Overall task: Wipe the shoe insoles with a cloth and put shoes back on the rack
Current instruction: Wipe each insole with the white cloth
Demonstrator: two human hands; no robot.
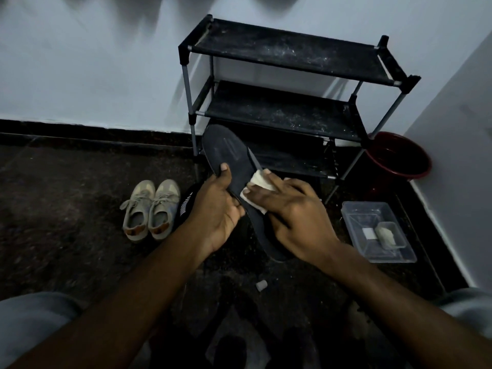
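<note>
- The black insole [234,161] is held up in the middle of the scene, toe end far, heel end near.
- The left hand [218,209] grips its left edge, thumb on top and fingers curled beneath.
- The right hand [295,217] pinches a pale cloth [259,182] and presses it onto the insole's middle, just right of the left thumb.
- A black shoe [186,203] lies behind the left hand, with a pair of beige shoes [150,209] to its left.
- The rack [287,75] stands far, by the wall.
- A red bucket [399,155] and a clear tub [378,230] sit at the right.
</note>
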